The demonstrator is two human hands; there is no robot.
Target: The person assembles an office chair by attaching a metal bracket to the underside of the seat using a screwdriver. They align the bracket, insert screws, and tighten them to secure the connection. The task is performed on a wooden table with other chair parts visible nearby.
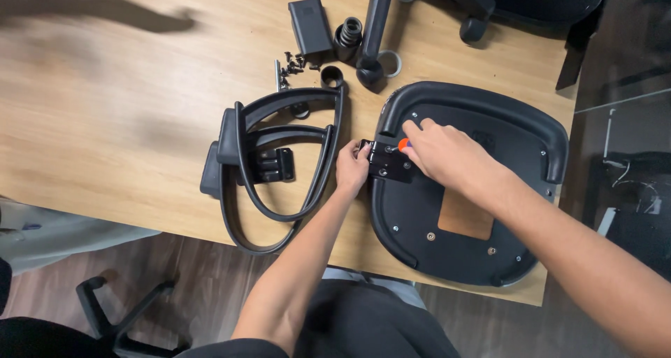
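Bracket [388, 162] pinned on seat pan's [482, 211] nine-o'clock edge by left hand [351, 168] fingers; right hand [442, 152] clamped on orange-handled screwdriver [403, 145]: keep tip square, bracket steady.

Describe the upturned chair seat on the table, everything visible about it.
The chair seat lies upside down at the right end of the wooden table, its corner overhanging the edge. It is black, apparently plastic, rounded, with a raised rim, several small screws and a tan square patch near the middle. A black metal bracket sits on its left edge; the left hand steadies it, and the right hand presses an orange-handled screwdriver there.
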